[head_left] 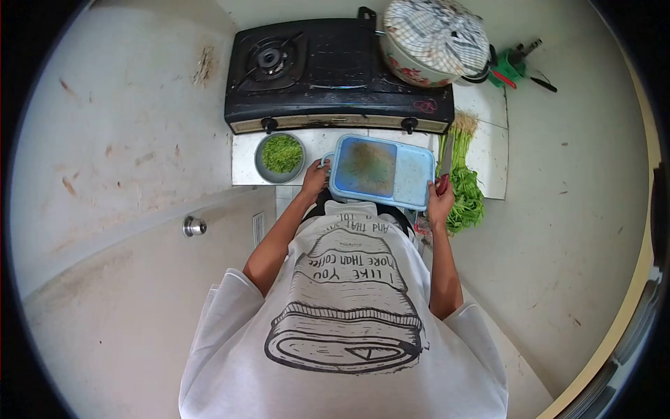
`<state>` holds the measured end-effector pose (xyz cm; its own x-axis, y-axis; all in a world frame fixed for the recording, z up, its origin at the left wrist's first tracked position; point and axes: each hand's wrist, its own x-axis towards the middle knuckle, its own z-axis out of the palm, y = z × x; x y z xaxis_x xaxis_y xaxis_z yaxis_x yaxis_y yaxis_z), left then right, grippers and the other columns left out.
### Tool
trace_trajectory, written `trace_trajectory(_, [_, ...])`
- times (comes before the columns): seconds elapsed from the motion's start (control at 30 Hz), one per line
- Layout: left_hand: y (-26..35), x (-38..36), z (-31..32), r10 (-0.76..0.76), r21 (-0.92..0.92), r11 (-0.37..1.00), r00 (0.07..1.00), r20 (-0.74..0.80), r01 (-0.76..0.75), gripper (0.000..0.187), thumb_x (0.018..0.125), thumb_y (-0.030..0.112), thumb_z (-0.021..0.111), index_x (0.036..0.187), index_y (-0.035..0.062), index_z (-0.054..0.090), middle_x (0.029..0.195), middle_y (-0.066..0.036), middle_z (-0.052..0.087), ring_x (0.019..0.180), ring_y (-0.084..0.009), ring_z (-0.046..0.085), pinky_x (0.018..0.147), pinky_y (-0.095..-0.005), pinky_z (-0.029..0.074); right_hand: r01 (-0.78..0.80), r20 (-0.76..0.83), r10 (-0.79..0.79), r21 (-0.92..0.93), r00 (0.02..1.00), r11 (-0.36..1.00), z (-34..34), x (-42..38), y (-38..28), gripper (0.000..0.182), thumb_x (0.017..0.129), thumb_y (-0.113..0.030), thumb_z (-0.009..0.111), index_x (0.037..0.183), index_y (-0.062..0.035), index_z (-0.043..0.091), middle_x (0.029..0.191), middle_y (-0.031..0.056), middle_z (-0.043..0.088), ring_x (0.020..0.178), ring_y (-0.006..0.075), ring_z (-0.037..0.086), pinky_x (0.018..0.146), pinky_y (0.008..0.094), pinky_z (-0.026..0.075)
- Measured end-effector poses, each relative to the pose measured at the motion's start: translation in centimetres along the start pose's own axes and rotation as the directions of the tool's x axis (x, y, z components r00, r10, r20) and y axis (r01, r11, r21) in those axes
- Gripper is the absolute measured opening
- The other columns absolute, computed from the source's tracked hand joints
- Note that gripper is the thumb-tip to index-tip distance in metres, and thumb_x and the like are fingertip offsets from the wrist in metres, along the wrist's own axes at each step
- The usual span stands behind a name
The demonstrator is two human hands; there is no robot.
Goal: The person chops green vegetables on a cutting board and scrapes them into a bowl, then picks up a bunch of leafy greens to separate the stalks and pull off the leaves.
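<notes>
A light blue cutting board point(415, 171) with a darker, stained panel on its left half lies in front of me at the counter's front edge. My left hand point(315, 179) is closed on the board's handle end. My right hand point(440, 202) grips a knife point(447, 164) by its red handle, blade pointing away from me, and is at the board's right edge. A grey bowl point(260, 166) of finely chopped greens point(282, 153) stands left of the board. To the right lies a bunch of leafy green vegetables point(465, 195), with its roots toward the stove.
Behind the board stands a black two-burner stove point(338, 66). A floral pot point(412, 72) with a checked cloth point(436, 31) over it sits on its right side. A green holder point(511, 66) with utensils is beyond the pot. A door with a metal knob point(195, 226) is at my left.
</notes>
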<state>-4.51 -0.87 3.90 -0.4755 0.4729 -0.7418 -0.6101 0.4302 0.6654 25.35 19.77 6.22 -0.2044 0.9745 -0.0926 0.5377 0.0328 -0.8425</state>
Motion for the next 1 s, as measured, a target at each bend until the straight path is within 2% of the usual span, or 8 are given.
trace_trajectory(0.23, [-2.5,3.7,1.3,0.079,0.14,0.987,0.996,-0.029,-0.074,0.035,0.104,0.031,0.058,0.122,0.0008,0.065,0.098,-0.007,0.065,0.082,-0.0156,0.059,0.074,-0.0335,0.053,0.056,-0.063,-0.06,-0.064,0.996,0.996,1.2,3.2,3.9,0.026,0.092,-0.018,0.077,0.106,0.0008,0.065,0.081,0.0108,0.065,0.074,0.022,0.061,0.075,0.0374,0.05])
trace_trajectory(0.4, [-1.8,3.2,2.9,0.119,0.079,0.991,0.986,-0.116,-0.11,0.059,0.103,0.019,0.062,0.153,-0.0022,0.038,0.103,-0.009,0.062,0.086,-0.017,0.065,0.079,-0.0323,0.055,0.011,0.012,-0.01,-0.102,1.0,0.995,1.6,5.2,4.3,0.027,0.089,-0.016,0.078,0.11,-0.0007,0.068,0.087,0.0133,0.07,0.078,0.0271,0.067,0.078,0.0391,0.052])
trace_trajectory(0.5, [-1.9,2.8,3.6,0.158,0.044,0.987,0.974,-0.161,-0.153,0.061,0.102,0.018,0.063,0.154,-0.0025,0.037,0.106,-0.01,0.061,0.086,-0.0172,0.065,0.079,-0.0325,0.055,0.037,0.048,-0.031,-0.132,0.998,0.991,2.0,6.4,4.9,0.032,0.088,-0.015,0.078,0.114,-0.0016,0.067,0.091,0.0153,0.072,0.084,0.0308,0.07,0.08,0.0418,0.053])
trace_trajectory(0.63, [-2.8,3.5,4.0,0.184,0.151,0.976,0.961,-0.206,-0.154,0.064,0.1,0.019,0.064,0.155,-0.0003,0.038,0.127,-0.02,0.062,0.098,-0.0234,0.066,0.087,-0.0358,0.055,0.048,0.124,-0.023,-0.209,0.992,0.977,1.9,7.5,5.3,0.036,0.087,-0.012,0.075,0.12,-0.0024,0.064,0.094,0.0204,0.072,0.087,0.0372,0.071,0.079,0.0449,0.053])
trace_trajectory(0.73, [-7.4,8.0,2.0,0.391,0.443,0.857,0.891,-0.229,-0.263,0.061,0.098,0.018,0.068,0.151,-0.0037,0.045,0.11,-0.016,0.068,0.088,-0.0195,0.065,0.081,-0.034,0.055,0.085,0.167,-0.056,-0.17,0.984,0.982,1.5,7.8,5.5,0.032,0.088,-0.011,0.073,0.118,-0.0024,0.063,0.094,0.0212,0.072,0.086,0.0392,0.071,0.077,0.046,0.053])
trace_trajectory(0.83, [-6.8,6.6,3.3,0.458,0.575,0.775,0.86,-0.226,-0.262,0.057,0.097,0.017,0.07,0.146,-0.0065,0.051,0.095,-0.012,0.071,0.08,-0.017,0.063,0.077,-0.034,0.054,0.092,0.178,-0.063,-0.158,0.982,0.983,0.9,8.2,4.9,0.026,0.088,-0.008,0.069,0.113,-0.0021,0.063,0.093,0.02,0.073,0.086,0.0404,0.071,0.075,0.0467,0.053])
trace_trajectory(0.93, [-6.1,4.9,4.4,0.394,0.418,0.873,0.869,-0.298,-0.252,0.055,0.094,0.021,0.073,0.138,-0.0076,0.057,0.133,-0.027,0.055,0.114,-0.0379,0.064,0.103,-0.0415,0.049,0.111,0.174,-0.09,-0.119,0.981,0.987,0.7,8.7,4.6,0.024,0.087,-0.003,0.066,0.11,-0.0013,0.063,0.092,0.0193,0.072,0.085,0.0394,0.071,0.074,0.0462,0.053])
trace_trajectory(1.0, [-6.0,3.9,4.9,0.443,0.418,0.861,0.83,-0.34,-0.289,0.053,0.096,0.018,0.07,0.142,-0.0045,0.056,0.127,-0.022,0.062,0.103,-0.0279,0.066,0.089,-0.0379,0.053,0.151,0.176,-0.156,0.042,0.972,0.988,0.4,8.7,4.6,0.024,0.086,-0.001,0.065,0.11,-0.0014,0.064,0.092,0.0189,0.072,0.084,0.0392,0.07,0.074,0.0463,0.052])
